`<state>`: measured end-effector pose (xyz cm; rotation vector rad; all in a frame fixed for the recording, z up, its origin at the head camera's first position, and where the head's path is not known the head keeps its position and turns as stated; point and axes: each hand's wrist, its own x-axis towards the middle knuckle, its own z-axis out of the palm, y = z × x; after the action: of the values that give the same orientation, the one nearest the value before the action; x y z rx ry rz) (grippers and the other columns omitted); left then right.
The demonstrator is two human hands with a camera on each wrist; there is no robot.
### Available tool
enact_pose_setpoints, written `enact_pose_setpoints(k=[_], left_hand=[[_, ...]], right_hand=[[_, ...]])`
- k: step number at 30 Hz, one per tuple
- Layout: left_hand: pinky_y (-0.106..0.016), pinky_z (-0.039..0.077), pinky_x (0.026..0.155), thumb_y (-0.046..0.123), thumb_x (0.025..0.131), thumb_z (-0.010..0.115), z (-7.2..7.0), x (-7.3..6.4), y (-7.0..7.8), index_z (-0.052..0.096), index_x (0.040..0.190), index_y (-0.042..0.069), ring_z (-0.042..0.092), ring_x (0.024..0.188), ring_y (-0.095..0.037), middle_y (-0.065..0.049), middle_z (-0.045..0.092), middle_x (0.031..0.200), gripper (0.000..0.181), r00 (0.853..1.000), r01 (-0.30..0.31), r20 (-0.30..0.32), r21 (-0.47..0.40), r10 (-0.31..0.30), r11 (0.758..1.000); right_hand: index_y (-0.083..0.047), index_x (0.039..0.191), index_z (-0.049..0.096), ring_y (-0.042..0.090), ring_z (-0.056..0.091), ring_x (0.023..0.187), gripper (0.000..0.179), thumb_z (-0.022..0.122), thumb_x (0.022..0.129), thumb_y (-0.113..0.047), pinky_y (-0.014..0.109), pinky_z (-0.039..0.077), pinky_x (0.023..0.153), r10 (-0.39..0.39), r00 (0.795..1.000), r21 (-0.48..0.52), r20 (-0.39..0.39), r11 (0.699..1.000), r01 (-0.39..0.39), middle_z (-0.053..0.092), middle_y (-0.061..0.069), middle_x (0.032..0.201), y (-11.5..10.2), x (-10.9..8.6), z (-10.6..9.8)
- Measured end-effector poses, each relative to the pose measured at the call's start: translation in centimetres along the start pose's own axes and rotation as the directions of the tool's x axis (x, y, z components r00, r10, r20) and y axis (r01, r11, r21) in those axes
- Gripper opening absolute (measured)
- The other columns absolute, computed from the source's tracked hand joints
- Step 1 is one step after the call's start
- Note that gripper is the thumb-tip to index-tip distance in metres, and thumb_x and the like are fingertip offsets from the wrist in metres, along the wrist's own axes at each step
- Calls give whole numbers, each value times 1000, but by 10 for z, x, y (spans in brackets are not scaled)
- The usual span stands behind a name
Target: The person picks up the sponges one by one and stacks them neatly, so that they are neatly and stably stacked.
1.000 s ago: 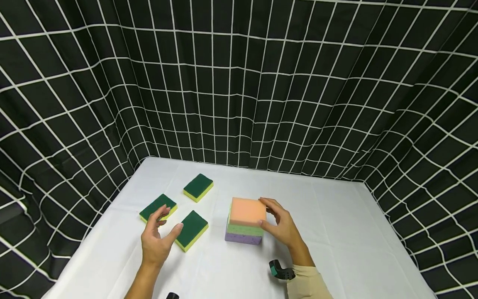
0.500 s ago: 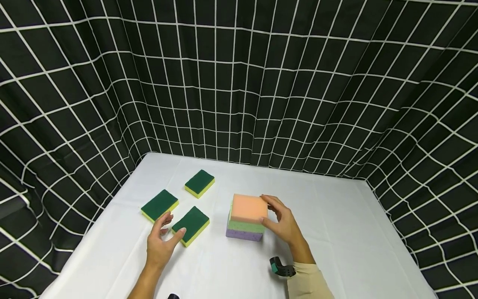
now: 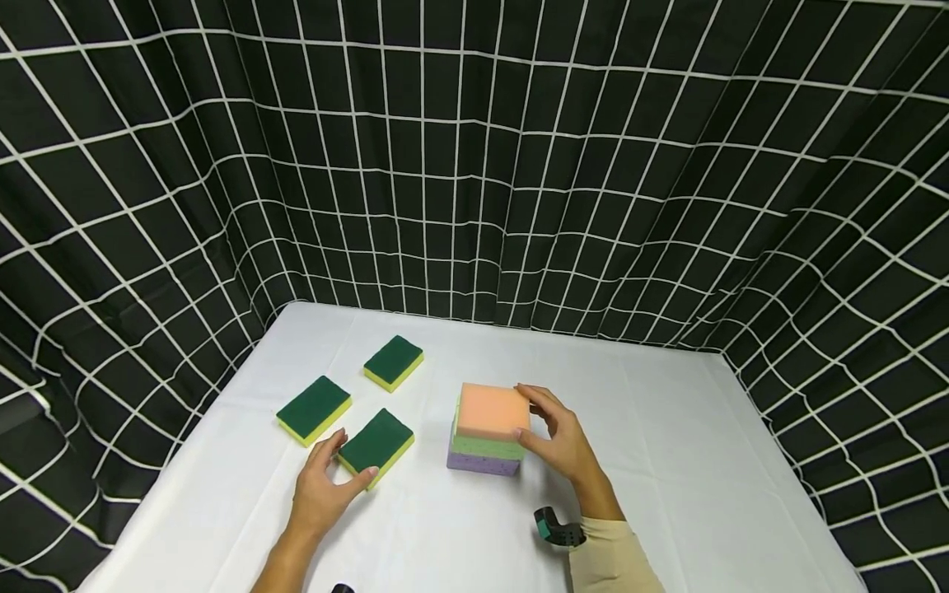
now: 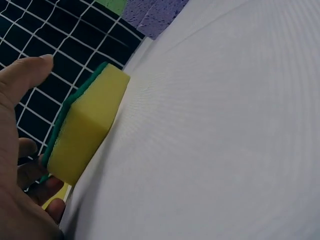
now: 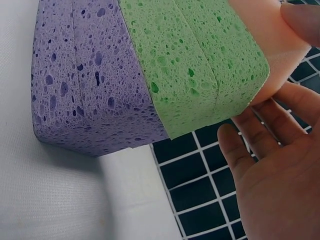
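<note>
My left hand (image 3: 322, 490) is around the nearest green-and-yellow scouring sponge (image 3: 376, 445), fingertips at its left edge. In the left wrist view its thumb (image 4: 30, 75) stands apart from the sponge's green face, and the fingers (image 4: 47, 190) are at the yellow foam's lower end. My right hand (image 3: 559, 436) pinches the right side of an orange sponge (image 3: 493, 409), thumb on the near side, fingers on the far side. This orange sponge tops a stack, over a porous green layer (image 5: 200, 65) and a purple layer (image 5: 95, 85) on the table; each lower layer shows a seam.
Two more scouring sponges, green side up, lie on the white-covered table (image 3: 667, 461): one at the left (image 3: 314, 409), another farther back (image 3: 394, 362). Black cloth (image 3: 474, 165) with a white grid encloses the back and sides. A dark strap (image 3: 559, 529) is at my right wrist.
My left hand has moved right and lower, from over the left scouring sponge to around the nearest one. The right hand keeps its hold on the orange sponge.
</note>
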<state>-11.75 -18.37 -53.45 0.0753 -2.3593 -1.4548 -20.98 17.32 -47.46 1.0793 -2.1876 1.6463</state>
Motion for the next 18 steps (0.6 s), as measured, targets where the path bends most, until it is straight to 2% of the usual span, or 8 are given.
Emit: enact_pose_setpoints(k=[6, 9, 13, 16, 18], left_hand=[[-59, 23, 98, 33, 68, 87, -2, -1, -1, 51, 133, -5, 39, 122, -38, -21, 52, 127, 84, 999, -24, 47, 151, 18, 988], [-59, 22, 95, 39, 67, 86, -3, -2, -1, 51, 133, -5, 38, 121, -39, -22, 53, 125, 87, 997, -32, 76, 232, 15, 972], [-56, 23, 92, 44, 67, 85, -2, -1, 0, 49, 134, -5, 37, 121, -40, -23, 52, 125, 90, 995, -10, 101, 344, -26, 939], [-56, 23, 92, 43, 67, 84, -2, 0, 1, 49, 133, -5, 37, 121, -40, -23, 52, 126, 89, 993, 17, 101, 384, -61, 923], [-56, 23, 92, 43, 68, 84, -3, 0, 2, 50, 132, -5, 38, 121, -40, -23, 52, 126, 87, 993, 26, 99, 381, -69, 924]], right_hand=[[15, 134, 44, 45, 46, 117, 62, 68, 77, 17, 40, 42, 98, 11, 1000, 0, 5, 1000, -11, 47, 34, 130, -14, 3, 1], [17, 133, 44, 47, 46, 116, 60, 67, 77, 17, 45, 42, 97, 21, 1000, 2, 7, 1000, -21, 46, 36, 128, -26, 6, 1], [17, 132, 45, 45, 47, 117, 59, 67, 78, 16, 40, 42, 98, 43, 999, 3, 1, 999, -43, 47, 34, 129, -36, 7, 1], [17, 132, 45, 44, 47, 117, 59, 68, 78, 15, 36, 42, 98, 51, 999, 1, -2, 999, -51, 47, 33, 129, -37, 7, 1], [16, 133, 45, 44, 47, 118, 59, 68, 78, 15, 36, 41, 98, 51, 999, 1, -3, 999, -51, 47, 33, 129, -37, 7, 1]])
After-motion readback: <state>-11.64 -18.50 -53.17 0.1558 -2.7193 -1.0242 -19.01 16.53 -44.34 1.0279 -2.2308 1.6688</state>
